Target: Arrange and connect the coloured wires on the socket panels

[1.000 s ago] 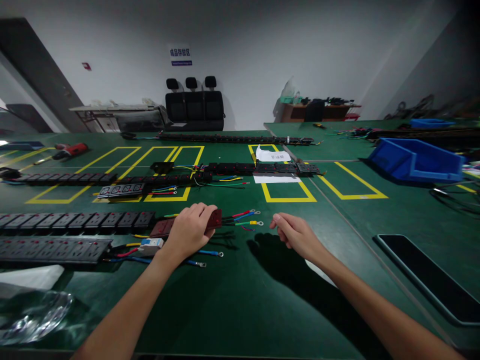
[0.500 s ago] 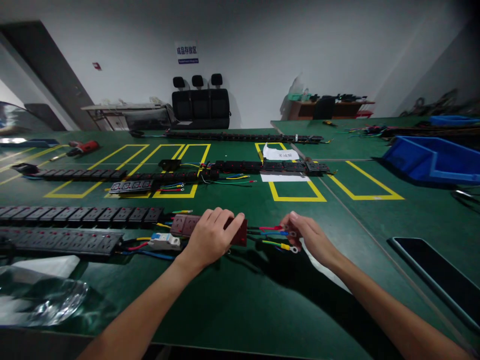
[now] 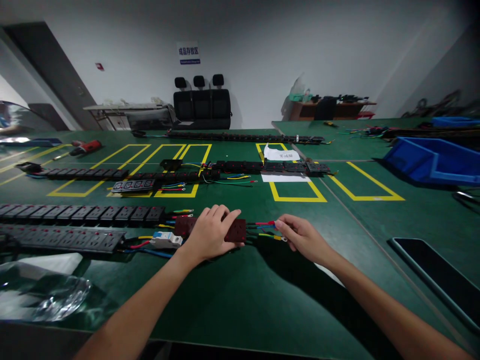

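Note:
Across a dark red socket strip [image 3: 237,231] lies my left hand [image 3: 209,231], its fingers wrapped over the top and the thumb along the near side. Red, blue and yellow-green wires [image 3: 265,235] with ring terminals come out of the strip's right end. My right hand [image 3: 302,234] pinches the tips of the red and blue wires between thumb and fingers. The yellow-green wire with its ring terminal hangs free just below those fingers. Left of the red strip, a white circuit breaker [image 3: 167,240] with red, yellow and blue wires adjoins a long black socket strip [image 3: 67,239].
More black socket strips [image 3: 82,214] lie on the green table [image 3: 232,300]. A phone [image 3: 437,280] and a blue bin [image 3: 431,160] are on the right. A clear plastic bottle [image 3: 45,297] lies front left; a red power drill [image 3: 87,147] sits further back.
My right hand has moved left and closed on the wire ends, which were by its open fingers. The red strip has tilted slightly under my left hand.

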Demonstrator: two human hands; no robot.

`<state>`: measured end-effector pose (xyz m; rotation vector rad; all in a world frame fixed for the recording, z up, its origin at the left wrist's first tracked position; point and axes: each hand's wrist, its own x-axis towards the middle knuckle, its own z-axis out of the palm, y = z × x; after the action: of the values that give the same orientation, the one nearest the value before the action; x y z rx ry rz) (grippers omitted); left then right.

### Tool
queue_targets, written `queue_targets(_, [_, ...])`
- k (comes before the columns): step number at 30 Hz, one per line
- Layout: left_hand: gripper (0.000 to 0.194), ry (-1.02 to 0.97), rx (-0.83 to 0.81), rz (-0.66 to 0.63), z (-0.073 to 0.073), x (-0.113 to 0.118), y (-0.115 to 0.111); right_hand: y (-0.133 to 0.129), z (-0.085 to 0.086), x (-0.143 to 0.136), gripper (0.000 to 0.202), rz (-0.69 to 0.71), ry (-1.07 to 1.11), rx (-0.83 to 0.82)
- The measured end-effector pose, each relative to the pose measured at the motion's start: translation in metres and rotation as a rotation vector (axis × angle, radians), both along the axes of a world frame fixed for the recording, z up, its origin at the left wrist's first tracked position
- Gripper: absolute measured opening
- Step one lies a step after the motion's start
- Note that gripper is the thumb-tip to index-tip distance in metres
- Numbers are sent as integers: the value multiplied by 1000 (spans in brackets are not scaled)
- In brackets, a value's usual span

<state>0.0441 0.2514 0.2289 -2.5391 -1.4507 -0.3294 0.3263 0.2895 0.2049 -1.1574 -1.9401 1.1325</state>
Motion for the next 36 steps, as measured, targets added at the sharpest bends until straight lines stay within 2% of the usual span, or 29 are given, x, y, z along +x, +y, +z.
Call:
queue_targets(3, [88, -47, -28, -30, -2, -3, 3, 1, -2, 1, 42, -6, -14, 1])
queue_targets(6, [82, -85, -52, -39, -5, -5, 6, 4, -2, 2, 41, -15, -32, 31])
queue_targets(12, [74, -91, -93, -56, -9, -5, 8, 9, -2, 3, 35, -65, -125, 239])
queue_targets(16, [77, -98, -97, -48, -8, -4, 7, 9, -4, 4, 33, -78, -155, 323])
queue_targets(23, [66, -56, -135, -81, -5, -4, 7, 5, -3, 3, 31, -29, -132, 448])
queue_targets(29, [64, -40, -117, -109, -4, -6, 8, 3, -6, 1, 31, -79, -155, 570])
queue_targets(36, [61, -74, -126, -93, -2, -6, 7, 7, -9, 5, 32, -91, -215, 577])
